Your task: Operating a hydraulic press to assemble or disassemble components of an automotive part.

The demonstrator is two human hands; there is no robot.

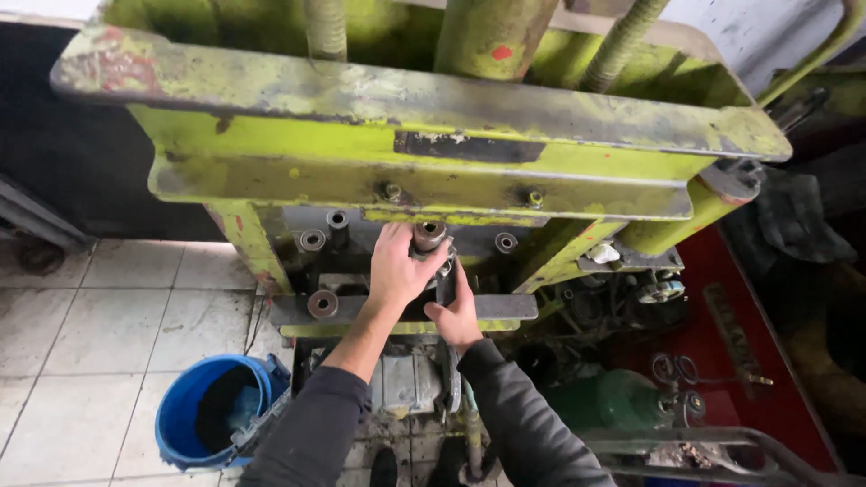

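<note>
Your left hand (397, 271) is up on the press (424, 144) bed, fingers curled round the top of the sleeve (429, 235), a short grey steel one standing upright at twelve o'clock from your wrist, just under the yellow crossbeam. Your right hand (456, 311) sits at five o'clock from it, closed on the dark bar (446, 284) that runs down from the sleeve. You look to be seating the part under the ram. Next call: both hands steady, sleeve square and centred. Spare rings (322, 304) at nine o'clock, blue bucket (212, 410) at seven.
</note>
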